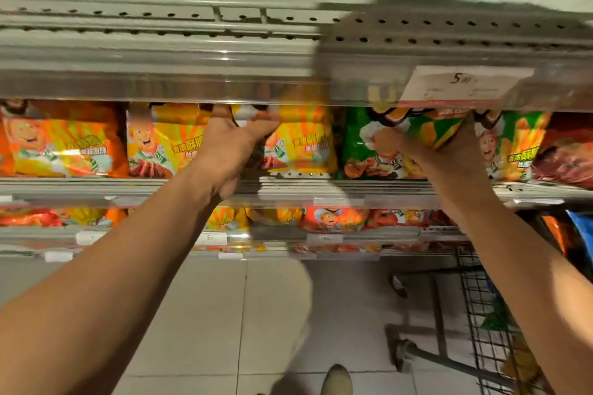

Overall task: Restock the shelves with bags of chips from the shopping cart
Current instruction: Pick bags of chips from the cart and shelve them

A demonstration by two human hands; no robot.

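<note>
My left hand (229,144) reaches into the middle shelf (321,184) and grips the top of a yellow chip bag (301,144) standing there. My right hand (449,151) holds a green chip bag (423,128) tilted at the shelf's opening, thumb on one side and fingers behind. More bags line the same shelf: an orange bag (61,141) at the left, another yellow bag (160,141), a green bag (362,151) under my right hand, and a red bag (568,151) at the far right.
The wire shopping cart (475,314) stands low at the right with a few bags inside. An upper shelf (192,51) with a price tag (465,83) hangs just above my hands. Lower shelves (288,234) hold more bags. Tiled floor and my shoe (337,378) lie below.
</note>
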